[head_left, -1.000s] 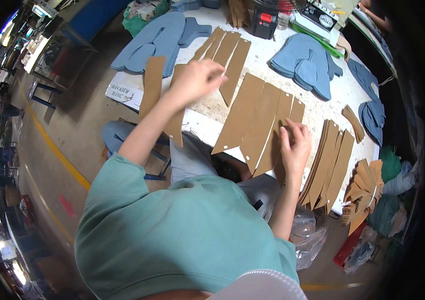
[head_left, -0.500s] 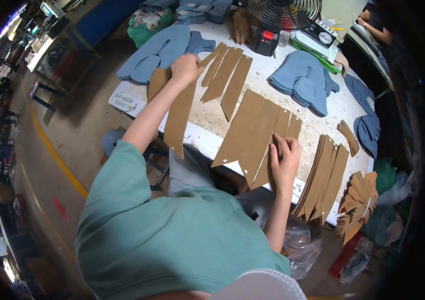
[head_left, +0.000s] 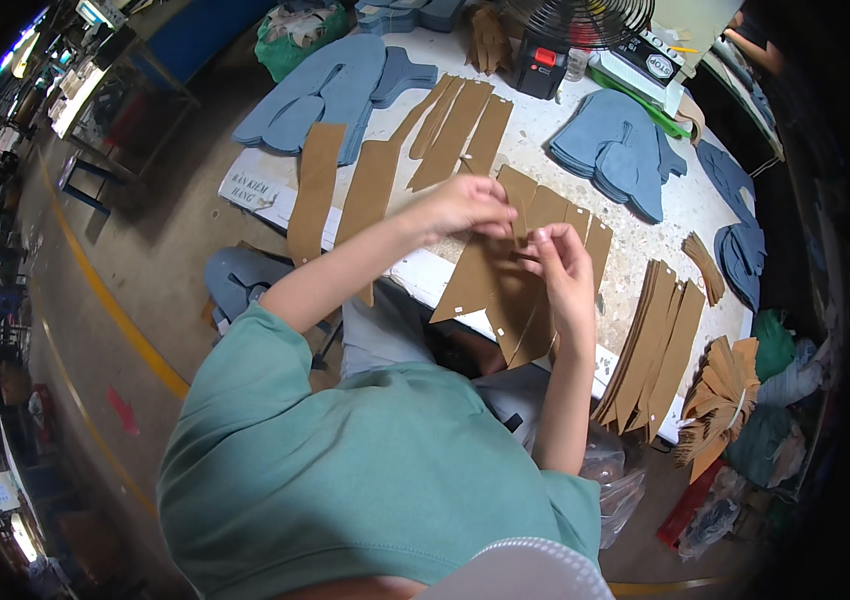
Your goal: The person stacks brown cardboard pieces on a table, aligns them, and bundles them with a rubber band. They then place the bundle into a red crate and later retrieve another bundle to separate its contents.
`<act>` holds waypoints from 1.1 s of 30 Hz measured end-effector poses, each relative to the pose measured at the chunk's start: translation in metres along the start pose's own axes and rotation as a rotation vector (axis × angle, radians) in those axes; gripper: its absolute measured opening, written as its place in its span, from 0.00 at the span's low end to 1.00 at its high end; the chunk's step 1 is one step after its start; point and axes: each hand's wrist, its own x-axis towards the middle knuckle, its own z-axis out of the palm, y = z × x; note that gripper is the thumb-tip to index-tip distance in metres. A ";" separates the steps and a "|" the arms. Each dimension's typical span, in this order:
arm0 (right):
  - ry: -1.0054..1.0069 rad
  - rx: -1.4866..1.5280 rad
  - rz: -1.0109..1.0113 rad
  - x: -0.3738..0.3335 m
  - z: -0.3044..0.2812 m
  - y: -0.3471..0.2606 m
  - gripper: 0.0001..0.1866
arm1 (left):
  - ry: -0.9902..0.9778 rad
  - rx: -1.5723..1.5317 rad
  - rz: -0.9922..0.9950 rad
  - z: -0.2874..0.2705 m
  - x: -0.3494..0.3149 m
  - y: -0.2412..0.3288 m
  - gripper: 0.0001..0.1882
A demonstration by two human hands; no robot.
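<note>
My left hand (head_left: 475, 208) and my right hand (head_left: 563, 265) are close together above a fanned set of brown leather-like strips (head_left: 475, 275) at the table's front. The fingers of both are pinched on a narrow brown strip (head_left: 518, 215), seen nearly edge-on and partly hidden by them. Small white tags mark the ends of several pieces. Under and beside my left forearm lie wider brown strips (head_left: 317, 185). Farther back is another row of brown strips (head_left: 453, 135). To the right of my right hand rests a stacked bundle of brown strips (head_left: 650, 345).
Stacks of blue cut pieces (head_left: 320, 95) and more blue pieces (head_left: 610, 150) lie on the white table (head_left: 415, 270). A black fan (head_left: 585, 20) stands at the back. A tied brown bundle (head_left: 720, 400) sits at the right edge. A blue stool (head_left: 240, 275) is left of my legs.
My left hand has left the strips at the left and moved right to meet my right hand. My right hand has risen slightly from the fanned strips, and a strip is now between them.
</note>
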 end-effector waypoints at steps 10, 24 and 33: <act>-0.042 -0.340 -0.001 -0.017 -0.006 0.007 0.11 | 0.771 1.740 0.228 -0.071 0.007 0.044 0.15; -0.045 -0.150 0.212 -0.085 -0.029 0.009 0.14 | 0.693 1.585 0.062 -0.108 0.022 0.046 0.14; 0.163 -0.661 0.006 -0.054 -0.053 -0.025 0.10 | 0.723 1.570 0.123 -0.125 0.033 0.049 0.18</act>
